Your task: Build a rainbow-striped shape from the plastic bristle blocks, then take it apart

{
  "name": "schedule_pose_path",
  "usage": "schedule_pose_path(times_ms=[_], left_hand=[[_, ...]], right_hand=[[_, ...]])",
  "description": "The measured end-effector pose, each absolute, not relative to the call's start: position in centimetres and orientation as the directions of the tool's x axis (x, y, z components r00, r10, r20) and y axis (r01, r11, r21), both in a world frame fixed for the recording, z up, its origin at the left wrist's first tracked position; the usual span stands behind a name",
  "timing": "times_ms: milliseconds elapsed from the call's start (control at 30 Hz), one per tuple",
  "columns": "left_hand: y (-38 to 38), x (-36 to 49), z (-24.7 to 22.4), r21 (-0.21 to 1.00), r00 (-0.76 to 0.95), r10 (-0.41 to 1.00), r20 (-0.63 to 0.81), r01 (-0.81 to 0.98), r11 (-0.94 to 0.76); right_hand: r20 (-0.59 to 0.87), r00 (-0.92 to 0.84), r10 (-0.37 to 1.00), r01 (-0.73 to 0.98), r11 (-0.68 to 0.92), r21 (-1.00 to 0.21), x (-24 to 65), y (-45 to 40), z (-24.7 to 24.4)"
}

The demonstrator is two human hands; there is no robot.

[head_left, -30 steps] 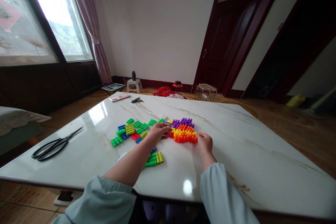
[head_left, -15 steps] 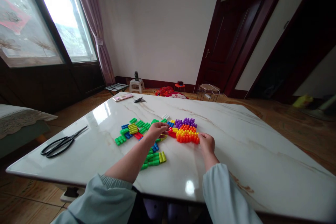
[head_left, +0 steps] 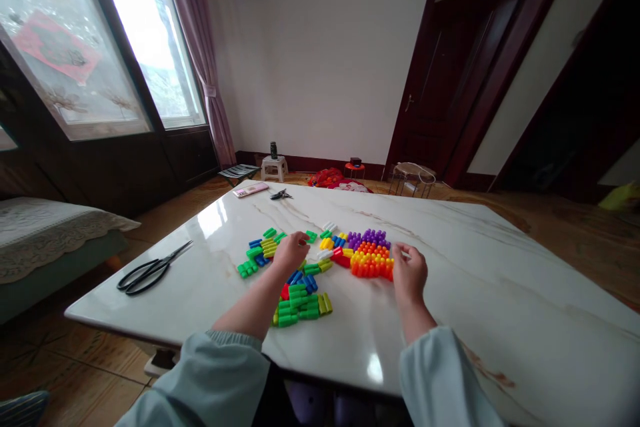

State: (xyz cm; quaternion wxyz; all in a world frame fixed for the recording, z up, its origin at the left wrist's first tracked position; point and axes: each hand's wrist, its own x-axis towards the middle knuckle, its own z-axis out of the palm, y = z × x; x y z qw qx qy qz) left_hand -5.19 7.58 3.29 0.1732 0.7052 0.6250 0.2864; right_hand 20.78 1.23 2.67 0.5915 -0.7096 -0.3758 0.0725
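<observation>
My left hand [head_left: 293, 253] reaches over the loose plastic building blocks, its fingers curled together. Whatever they may pinch is hidden. Beneath and around it lie green blocks [head_left: 299, 303], yellow-green blocks [head_left: 269, 247] and blue blocks [head_left: 309, 282]. My right hand [head_left: 411, 272] is at the right edge of a joined group of knobbed blocks, thumb and fingers slightly apart with nothing visible between them. That group has purple blocks [head_left: 369, 238] at the back and orange-yellow blocks [head_left: 370, 265] in front. A red block [head_left: 341, 257] sticks out on its left, beside a white block [head_left: 325, 254].
Black-handled scissors [head_left: 150, 273] lie on the left of the marble-patterned table [head_left: 450, 293]. Toward the far left edge are a pink phone [head_left: 251, 190] and small dark pliers [head_left: 281, 194]. Behind the table stand a white stool [head_left: 274, 167] and a round stool [head_left: 413, 175].
My left hand has drawn back leftward from the red block to the loose blocks. My right hand has loosened from the orange-yellow blocks' edge. The view has shifted slightly left.
</observation>
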Motion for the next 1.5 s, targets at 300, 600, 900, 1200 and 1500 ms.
schedule_pose_path(times_ms=[300,600,900,1200,1500], left_hand=[[9.2,0.1,1.2,0.172,0.511,0.854,0.097,0.837,-0.52],[8.8,-1.2,1.7,0.029,0.371,0.926,0.068,0.927,-0.374],[9.1,-2.9,1.7,0.119,0.226,0.974,0.007,0.967,-0.225],[8.5,-3.0,3.0,0.284,0.132,0.98,0.147,0.944,-0.169],[8.2,-2.4,5.6,0.935,-0.108,0.994,0.022,0.355,0.018]], right_hand=[[0.376,0.574,0.727,0.347,0.2,-0.916,16.4,-1.1,4.7],[0.311,0.571,0.759,0.248,0.201,-0.948,16.4,-0.8,4.6],[0.293,0.552,0.781,0.184,0.228,-0.956,16.5,-0.6,3.7],[0.24,0.526,0.816,0.141,0.194,-0.971,16.3,-0.8,3.8],[0.173,0.369,0.913,0.174,0.115,-0.978,14.8,-0.2,3.2]])
